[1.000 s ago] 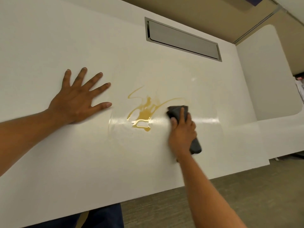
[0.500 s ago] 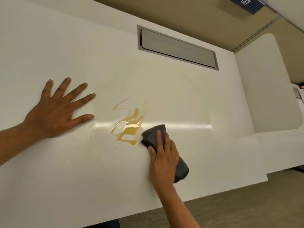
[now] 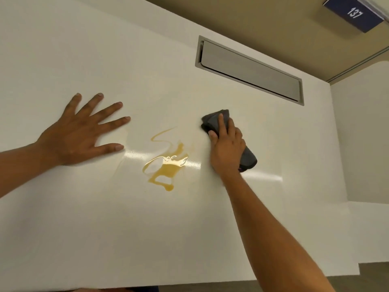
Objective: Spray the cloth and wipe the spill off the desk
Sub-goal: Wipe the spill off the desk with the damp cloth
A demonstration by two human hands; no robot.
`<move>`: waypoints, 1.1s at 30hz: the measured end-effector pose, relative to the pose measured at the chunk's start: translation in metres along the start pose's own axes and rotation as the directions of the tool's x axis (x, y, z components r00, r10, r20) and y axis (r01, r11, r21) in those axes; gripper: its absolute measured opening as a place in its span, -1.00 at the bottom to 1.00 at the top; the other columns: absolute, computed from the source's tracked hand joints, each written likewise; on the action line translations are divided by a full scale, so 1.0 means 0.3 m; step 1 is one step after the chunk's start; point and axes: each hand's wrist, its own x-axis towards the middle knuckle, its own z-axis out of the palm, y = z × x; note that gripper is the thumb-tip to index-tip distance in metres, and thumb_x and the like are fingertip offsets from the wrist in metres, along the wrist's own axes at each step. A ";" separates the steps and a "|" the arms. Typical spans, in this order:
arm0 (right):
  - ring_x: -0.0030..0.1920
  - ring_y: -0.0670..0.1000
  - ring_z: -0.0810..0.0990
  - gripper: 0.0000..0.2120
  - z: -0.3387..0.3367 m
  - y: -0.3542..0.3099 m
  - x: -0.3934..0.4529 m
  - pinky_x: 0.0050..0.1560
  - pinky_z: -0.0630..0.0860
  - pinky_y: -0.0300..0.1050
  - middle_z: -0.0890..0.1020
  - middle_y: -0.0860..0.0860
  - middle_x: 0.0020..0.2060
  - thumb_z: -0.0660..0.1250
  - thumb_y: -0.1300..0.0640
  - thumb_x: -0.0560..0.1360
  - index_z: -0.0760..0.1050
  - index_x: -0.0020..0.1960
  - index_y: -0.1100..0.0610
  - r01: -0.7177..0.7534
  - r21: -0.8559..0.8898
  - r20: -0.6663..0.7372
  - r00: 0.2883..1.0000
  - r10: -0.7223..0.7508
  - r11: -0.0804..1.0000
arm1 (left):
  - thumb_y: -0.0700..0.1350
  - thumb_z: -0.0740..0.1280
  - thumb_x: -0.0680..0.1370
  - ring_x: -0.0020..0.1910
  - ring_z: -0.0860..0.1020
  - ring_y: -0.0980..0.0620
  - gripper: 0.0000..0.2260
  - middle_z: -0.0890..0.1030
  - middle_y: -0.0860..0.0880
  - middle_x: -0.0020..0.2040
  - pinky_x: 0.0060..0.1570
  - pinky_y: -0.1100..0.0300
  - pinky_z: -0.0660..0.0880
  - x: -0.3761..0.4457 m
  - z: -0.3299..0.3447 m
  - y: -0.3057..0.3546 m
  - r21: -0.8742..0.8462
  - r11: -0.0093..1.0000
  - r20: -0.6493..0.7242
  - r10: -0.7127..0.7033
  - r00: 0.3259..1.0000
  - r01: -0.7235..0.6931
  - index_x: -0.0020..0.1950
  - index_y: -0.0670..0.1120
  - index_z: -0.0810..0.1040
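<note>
The left hand point(image 3: 84, 133) lies flat, palm down, fingers spread toward one o'clock. The right hand point(image 3: 227, 148) presses down, fingers curled, forearm stretching from five o'clock.

**Cloth beside the spill, spill still on the tabletop**

A dark grey cloth point(image 3: 212, 121), folded into a thick pad, lies pressed flat on the white tabletop point(image 3: 105, 228), just right of the spill point(image 3: 166, 165) and apart from it. The spill is a glossy amber puddle with a thin curling trail at its far end.
</note>
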 end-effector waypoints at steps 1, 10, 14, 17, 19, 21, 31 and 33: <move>0.56 0.17 0.25 -0.43 0.014 -0.009 -0.082 0.49 0.20 0.14 0.21 0.03 0.67 0.10 -0.13 0.75 0.07 0.71 -0.11 0.070 -0.011 0.024 0.997 -0.070 0.997 | 0.51 0.01 0.60 0.76 0.10 -0.27 -0.25 0.12 0.06 0.79 0.68 -0.34 -0.08 0.001 -0.006 0.003 0.002 1.000 0.000 -0.001 1.000 0.001 0.75 0.26 0.07; 0.54 0.17 0.37 -0.49 -0.031 0.323 -0.470 0.43 0.21 0.04 0.33 0.03 0.63 0.01 -0.21 0.74 0.20 0.67 -0.15 0.466 -0.002 0.197 0.867 -0.457 0.885 | 0.50 -0.01 0.60 0.75 0.12 -0.28 -0.25 0.16 0.05 0.78 0.67 -0.39 -0.01 0.002 -0.030 0.024 -0.007 1.000 -0.010 -0.017 1.000 0.016 0.75 0.22 0.15; 0.57 0.28 0.32 -0.47 -0.046 0.263 -0.070 0.53 0.21 0.18 0.33 0.14 0.62 0.17 -0.12 0.73 0.22 0.67 -0.06 0.251 -0.033 0.079 0.965 -0.248 0.967 | 0.51 -0.03 0.60 0.76 0.11 -0.27 -0.26 0.14 0.06 0.78 0.67 -0.37 -0.02 -0.002 -0.038 0.022 0.000 1.000 0.004 -0.020 1.000 0.020 0.75 0.25 0.11; 0.62 0.21 0.19 -0.44 -0.042 0.160 0.160 0.57 0.15 0.22 0.22 0.09 0.67 0.12 -0.16 0.74 0.12 0.70 -0.10 0.137 0.033 0.033 0.990 -0.138 0.990 | 0.51 -0.05 0.61 0.76 0.11 -0.25 -0.26 0.16 0.05 0.78 0.67 -0.38 0.01 -0.006 -0.043 0.027 0.015 1.000 -0.014 -0.009 1.000 0.009 0.75 0.24 0.11; 0.61 0.20 0.21 -0.44 -0.029 0.100 0.162 0.56 0.16 0.20 0.22 0.09 0.67 0.11 -0.15 0.74 0.12 0.70 -0.09 0.135 0.032 0.014 0.991 -0.136 0.990 | 0.51 -0.06 0.61 0.76 0.07 -0.17 -0.25 0.18 0.04 0.78 0.66 -0.37 0.00 -0.002 -0.041 0.027 0.039 0.999 -0.021 0.005 1.000 -0.004 0.75 0.23 0.12; 0.60 0.19 0.24 -0.45 -0.016 0.076 0.042 0.55 0.18 0.17 0.25 0.08 0.66 0.12 -0.14 0.74 0.14 0.70 -0.09 0.223 0.018 0.026 0.974 -0.224 0.975 | 0.51 -0.04 0.61 0.74 -0.01 -0.07 -0.25 0.16 0.03 0.78 0.68 -0.31 -0.07 0.000 -0.036 0.024 0.045 0.999 -0.030 0.012 0.999 -0.010 0.76 0.24 0.10; 0.63 0.12 0.24 -0.45 -0.009 0.365 -0.630 0.52 0.18 0.07 0.25 -0.02 0.67 0.11 -0.17 0.71 0.19 0.68 -0.14 0.549 -0.009 0.198 0.820 -0.537 0.836 | 0.52 -0.04 0.60 0.73 0.01 -0.06 -0.24 0.18 0.04 0.77 0.66 -0.38 0.00 -0.002 -0.041 0.036 0.036 0.999 -0.056 -0.011 0.998 0.013 0.75 0.23 0.14; 0.55 0.26 0.40 -0.46 -0.037 0.374 -0.444 0.44 0.31 0.12 0.42 0.14 0.57 0.13 -0.16 0.69 0.33 0.63 -0.01 0.469 -0.047 0.160 0.875 -0.456 0.882 | 0.51 -0.03 0.60 0.74 0.06 -0.10 -0.24 0.21 0.02 0.77 0.65 -0.39 0.02 -0.003 -0.046 0.042 0.033 0.999 -0.057 -0.008 0.998 0.010 0.74 0.21 0.18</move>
